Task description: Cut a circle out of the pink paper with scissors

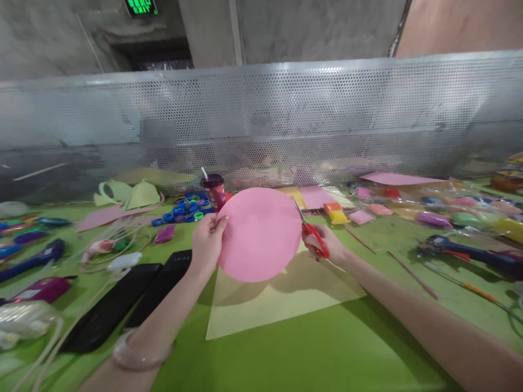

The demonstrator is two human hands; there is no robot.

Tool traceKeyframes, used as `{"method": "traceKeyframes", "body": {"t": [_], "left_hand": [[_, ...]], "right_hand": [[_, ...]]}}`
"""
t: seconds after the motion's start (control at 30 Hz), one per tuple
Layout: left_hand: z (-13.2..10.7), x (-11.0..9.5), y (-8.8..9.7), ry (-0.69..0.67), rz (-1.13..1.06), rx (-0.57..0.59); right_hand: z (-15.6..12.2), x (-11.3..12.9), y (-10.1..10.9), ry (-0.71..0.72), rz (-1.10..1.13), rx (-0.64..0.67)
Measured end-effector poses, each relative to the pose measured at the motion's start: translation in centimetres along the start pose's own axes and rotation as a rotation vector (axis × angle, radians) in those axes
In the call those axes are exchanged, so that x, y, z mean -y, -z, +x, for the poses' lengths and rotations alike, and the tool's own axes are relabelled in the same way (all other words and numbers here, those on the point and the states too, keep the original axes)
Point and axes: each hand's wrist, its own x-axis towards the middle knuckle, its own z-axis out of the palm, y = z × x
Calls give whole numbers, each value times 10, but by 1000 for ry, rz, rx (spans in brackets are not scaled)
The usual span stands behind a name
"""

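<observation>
A round sheet of pink paper (pixel 261 234) is held up in front of me. My left hand (pixel 207 242) pinches its left edge between thumb and fingers. On the other side, my right hand (pixel 324 245) grips the red handles of a pair of scissors (pixel 314 237). The scissor blades point up and lie at the right edge of the pink paper; whether they are parted is hard to make out. Below the circle, a pale yellow sheet (pixel 281 305) lies flat on the green table, partly in shadow.
Two black power banks (pixel 110 305) lie left of my left arm. Blue bottle caps (pixel 183 209) and a dark lidded cup (pixel 214 190) stand behind. Bagged coloured clay (pixel 433 212) and a glue gun (pixel 469 253) are at right. A perforated metal panel (pixel 327 114) runs along the back.
</observation>
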Motion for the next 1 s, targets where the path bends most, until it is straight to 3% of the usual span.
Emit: {"method": "traceKeyframes", "body": {"t": [1.0], "left_hand": [[0, 2, 0, -12, -9, 9]], "right_hand": [[0, 2, -2, -30, -24, -48]]}}
